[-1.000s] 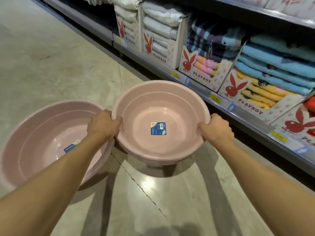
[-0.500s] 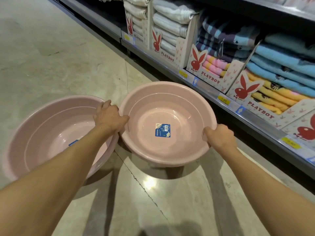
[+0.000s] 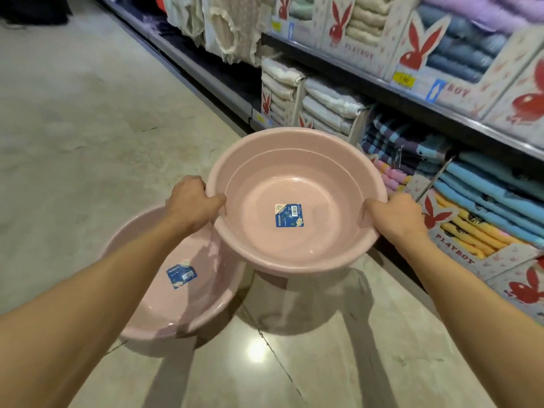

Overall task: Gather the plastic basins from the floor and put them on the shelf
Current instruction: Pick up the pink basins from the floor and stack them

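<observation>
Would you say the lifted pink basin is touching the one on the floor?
Cannot tell. In the head view the held basin overlaps the floor basin near its rim, with no plain contact or gap.

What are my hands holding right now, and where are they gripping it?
Both hands hold one pink basin by its rim: the left hand grips the left edge, the right hand the right edge. The second basin isn't held.

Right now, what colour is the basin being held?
Pale pink held basin, seen in the head view.
</observation>
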`<state>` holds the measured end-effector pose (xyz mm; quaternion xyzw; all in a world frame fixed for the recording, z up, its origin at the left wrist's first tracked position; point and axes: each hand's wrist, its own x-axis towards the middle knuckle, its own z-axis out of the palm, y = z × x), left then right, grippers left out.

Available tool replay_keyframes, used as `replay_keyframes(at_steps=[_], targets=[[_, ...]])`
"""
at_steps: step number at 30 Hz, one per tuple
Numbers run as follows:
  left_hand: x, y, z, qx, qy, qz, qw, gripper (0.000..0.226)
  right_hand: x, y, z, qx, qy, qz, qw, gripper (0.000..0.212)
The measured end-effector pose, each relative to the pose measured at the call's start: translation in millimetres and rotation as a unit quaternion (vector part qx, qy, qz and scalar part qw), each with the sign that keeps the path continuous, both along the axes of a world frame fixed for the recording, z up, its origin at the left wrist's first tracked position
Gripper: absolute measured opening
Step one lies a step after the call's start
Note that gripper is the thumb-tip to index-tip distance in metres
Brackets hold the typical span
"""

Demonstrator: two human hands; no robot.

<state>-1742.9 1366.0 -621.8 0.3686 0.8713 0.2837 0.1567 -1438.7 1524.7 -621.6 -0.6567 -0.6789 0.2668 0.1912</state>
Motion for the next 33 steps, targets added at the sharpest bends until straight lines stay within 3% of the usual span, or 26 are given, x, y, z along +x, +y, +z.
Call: replay_keyframes(at_steps=[5,12,24,33], targets=[[-39,-64,29,-0.015,-0.01,0.043,0.999,0.027,-63,-20,45,0.004,-0.044,0.069,0.997,0.036],[-75,-129,23,-0.019,-0.018,0.121,0.992,0.027,-134,-46,50,-0.026,-0.095,0.146,0.984,0.028],[-89,-216,-48,-0.03,-0.031,0.228,0.973,0.01,-213,-91,-43,-0.032,-0.139,0.223,0.964,0.021],[-78,-207,-104,-0.069,-0.033,0.24,0.968,0.028,-209,-89,-109,-0.041,-0.136,0.224,0.964,0.024]])
